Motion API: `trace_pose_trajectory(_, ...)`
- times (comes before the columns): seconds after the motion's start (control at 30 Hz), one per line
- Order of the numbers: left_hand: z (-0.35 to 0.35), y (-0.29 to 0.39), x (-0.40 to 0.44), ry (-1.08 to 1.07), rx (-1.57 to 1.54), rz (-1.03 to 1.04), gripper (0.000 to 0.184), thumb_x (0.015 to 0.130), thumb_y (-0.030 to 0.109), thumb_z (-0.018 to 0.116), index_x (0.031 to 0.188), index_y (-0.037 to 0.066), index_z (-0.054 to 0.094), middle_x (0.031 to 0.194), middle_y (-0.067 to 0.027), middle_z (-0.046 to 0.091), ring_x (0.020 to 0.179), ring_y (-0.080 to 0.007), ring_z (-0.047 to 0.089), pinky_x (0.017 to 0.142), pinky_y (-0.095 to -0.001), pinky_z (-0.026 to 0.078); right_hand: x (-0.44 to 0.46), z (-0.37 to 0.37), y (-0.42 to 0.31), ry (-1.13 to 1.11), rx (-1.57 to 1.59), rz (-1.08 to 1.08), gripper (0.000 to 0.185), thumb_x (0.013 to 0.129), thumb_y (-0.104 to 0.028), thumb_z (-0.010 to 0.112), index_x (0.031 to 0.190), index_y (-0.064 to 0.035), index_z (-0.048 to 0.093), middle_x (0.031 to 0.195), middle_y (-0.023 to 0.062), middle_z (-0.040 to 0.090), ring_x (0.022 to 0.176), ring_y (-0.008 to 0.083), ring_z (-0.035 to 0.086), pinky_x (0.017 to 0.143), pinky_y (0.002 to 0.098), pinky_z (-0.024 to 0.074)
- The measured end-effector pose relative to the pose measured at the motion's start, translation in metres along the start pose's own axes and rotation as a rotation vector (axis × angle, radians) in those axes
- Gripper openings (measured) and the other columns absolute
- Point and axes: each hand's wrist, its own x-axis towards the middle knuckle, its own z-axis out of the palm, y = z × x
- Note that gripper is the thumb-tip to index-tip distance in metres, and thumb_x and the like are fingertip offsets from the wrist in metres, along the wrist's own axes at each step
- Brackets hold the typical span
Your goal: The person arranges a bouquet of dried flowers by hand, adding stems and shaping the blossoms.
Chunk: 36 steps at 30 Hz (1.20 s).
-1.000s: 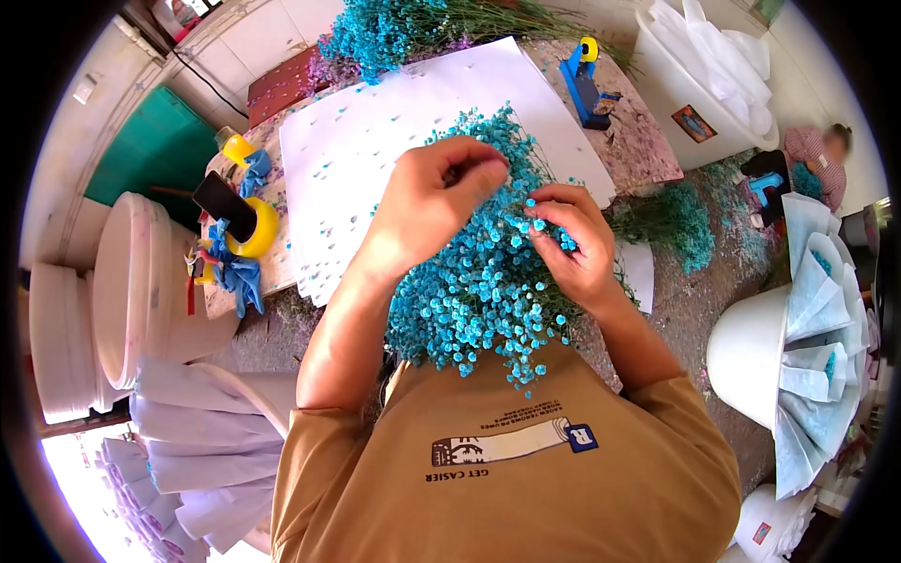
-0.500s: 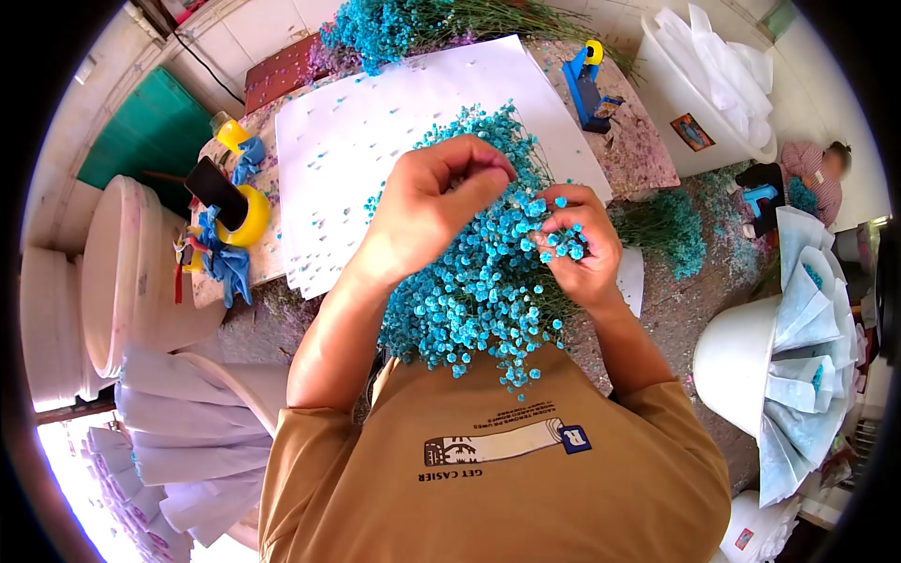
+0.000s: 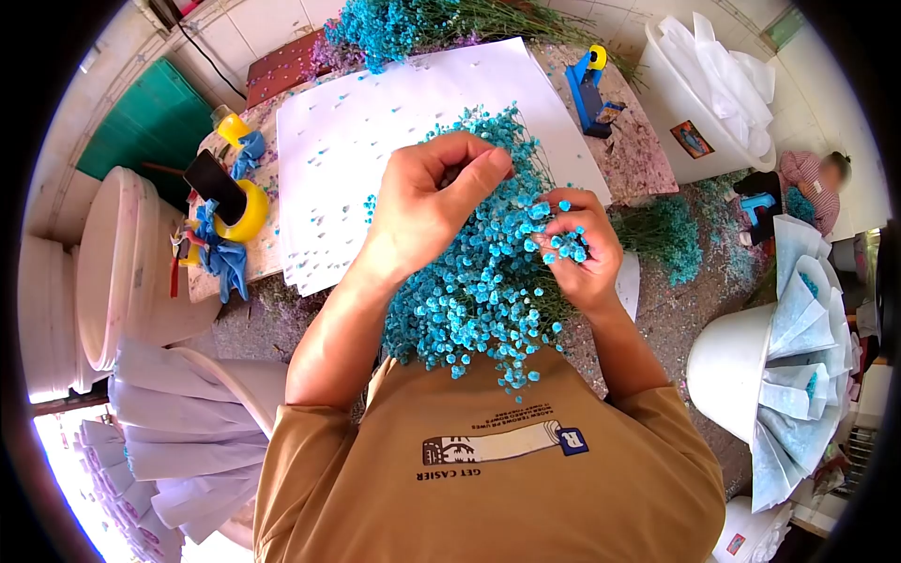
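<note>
A large bunch of blue-dyed baby's breath (image 3: 460, 305) rests between my forearms, against my shirt and over the edge of the white paper. My left hand (image 3: 427, 202) is closed in a pinch above the bunch, thumb against the fingers; what it pinches is hidden. On the other side, my right hand (image 3: 587, 253) has its fingers curled round small sprigs of the blue baby's breath, with flower heads showing between them. Loose blue bits dot the white paper sheets (image 3: 347, 178) on the table.
Behind the paper lie more blue stems (image 3: 385, 28). A blue tape dispenser (image 3: 587, 94) stands right; a phone (image 3: 214, 188) leans on a yellow tape roll (image 3: 246, 214) left. White tubs (image 3: 732, 371) with wrapped bundles flank me. Another person (image 3: 812, 183) sits far right.
Both hands keep nearly the same place and grip, with the left thumb slightly raised. The whole view has shifted a little.
</note>
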Motion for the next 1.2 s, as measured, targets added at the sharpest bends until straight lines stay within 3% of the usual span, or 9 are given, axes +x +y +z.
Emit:
trace_pose_trajectory(0.13, -0.003, 0.011, -0.014, -0.080, 0.329, -0.091, 0.016, 0.088, 0.011, 0.071, 0.100, 0.000, 0.071, 0.087, -0.0041, 0.068, 0.078, -0.0078, 0.058, 0.069, -0.0239, 0.047, -0.001, 0.000, 0.001, -0.003, 0.010, 0.018, 0.022, 0.076, 0.011, 0.066, 0.094, -0.0004, 0.062, 0.113, 0.0167, 0.062, 0.089, 0.0216, 0.065, 0.078, 0.0320, 0.0529)
trace_pose_trajectory(0.2, 0.001, 0.011, -0.017, -0.090, 0.609, 0.084, 0.020, 0.084, 0.009, 0.073, 0.101, 0.000, 0.071, 0.084, -0.0060, 0.067, 0.076, -0.0110, 0.059, 0.068, -0.0256, 0.048, -0.002, 0.002, 0.000, -0.004, 0.020, 0.040, 0.022, 0.076, 0.012, 0.066, 0.094, -0.0002, 0.062, 0.113, 0.0167, 0.062, 0.089, 0.0215, 0.065, 0.078, 0.0318, 0.0532)
trace_pose_trajectory(0.33, 0.004, -0.005, -0.016, -0.053, 0.646, 0.267, 0.014, 0.081, 0.010, 0.075, 0.093, 0.003, 0.071, 0.084, -0.0134, 0.066, 0.067, -0.0267, 0.062, 0.062, -0.0369, 0.051, -0.001, 0.003, 0.001, -0.022, -0.029, 0.003, 0.022, 0.077, 0.012, 0.066, 0.094, 0.0002, 0.062, 0.113, 0.0167, 0.062, 0.090, 0.0216, 0.065, 0.078, 0.0321, 0.0536)
trace_pose_trajectory(0.47, 0.006, -0.006, -0.014, -0.047, 0.629, 0.262, 0.010, 0.082, 0.008, 0.073, 0.090, 0.003, 0.070, 0.081, -0.0138, 0.064, 0.067, -0.0268, 0.062, 0.062, -0.0363, 0.050, 0.000, 0.003, 0.000, -0.011, -0.032, -0.002, 0.020, 0.078, 0.010, 0.068, 0.094, 0.0000, 0.062, 0.113, 0.0168, 0.062, 0.090, 0.0214, 0.065, 0.079, 0.0315, 0.0531)
trace_pose_trajectory(0.57, 0.005, 0.001, -0.016, -0.014, 0.433, 0.188, 0.008, 0.086, 0.009, 0.071, 0.090, 0.002, 0.068, 0.077, -0.0073, 0.061, 0.065, -0.0213, 0.060, 0.061, -0.0338, 0.049, -0.003, 0.001, 0.004, 0.021, 0.001, 0.022, 0.020, 0.078, 0.009, 0.068, 0.095, 0.0000, 0.063, 0.114, 0.0166, 0.061, 0.091, 0.0203, 0.064, 0.081, 0.0313, 0.0525)
trace_pose_trajectory(0.63, -0.002, 0.000, -0.015, 0.007, 0.002, -0.047, 0.008, 0.091, 0.009, 0.066, 0.090, 0.001, 0.066, 0.076, -0.0001, 0.057, 0.068, -0.0127, 0.056, 0.061, -0.0294, 0.046, -0.007, 0.002, 0.005, 0.045, 0.061, 0.086, 0.020, 0.078, 0.008, 0.068, 0.095, 0.0000, 0.063, 0.115, 0.0167, 0.061, 0.091, 0.0196, 0.064, 0.082, 0.0312, 0.0522)
trace_pose_trajectory(0.73, -0.018, 0.021, -0.013, -0.158, -0.162, -0.304, 0.010, 0.094, 0.009, 0.063, 0.091, 0.000, 0.065, 0.078, 0.0034, 0.057, 0.070, -0.0075, 0.052, 0.061, -0.0259, 0.044, -0.011, 0.001, 0.013, 0.056, 0.098, 0.122, 0.020, 0.078, 0.007, 0.069, 0.096, 0.0002, 0.063, 0.116, 0.0172, 0.061, 0.093, 0.0182, 0.064, 0.084, 0.0316, 0.0519)
trace_pose_trajectory(1.0, 0.010, -0.005, -0.012, -0.033, 0.533, 0.230, 0.014, 0.081, 0.007, 0.071, 0.093, 0.000, 0.070, 0.076, -0.0112, 0.062, 0.063, -0.0187, 0.057, 0.059, -0.0333, 0.047, -0.009, 0.001, 0.010, 0.046, 0.047, 0.076, 0.020, 0.078, 0.006, 0.069, 0.096, 0.0002, 0.064, 0.114, 0.0177, 0.061, 0.098, 0.0204, 0.065, 0.085, 0.0317, 0.0515)
trace_pose_trajectory(1.2, 0.010, -0.008, -0.010, -0.045, 0.429, 0.201, 0.009, 0.081, 0.006, 0.069, 0.087, 0.000, 0.066, 0.075, -0.0091, 0.062, 0.063, -0.0181, 0.057, 0.058, -0.0324, 0.046, -0.008, 0.002, 0.009, 0.062, 0.100, 0.112, 0.019, 0.079, 0.006, 0.069, 0.095, 0.0004, 0.063, 0.113, 0.0161, 0.061, 0.101, 0.0203, 0.063, 0.086, 0.0320, 0.0511)
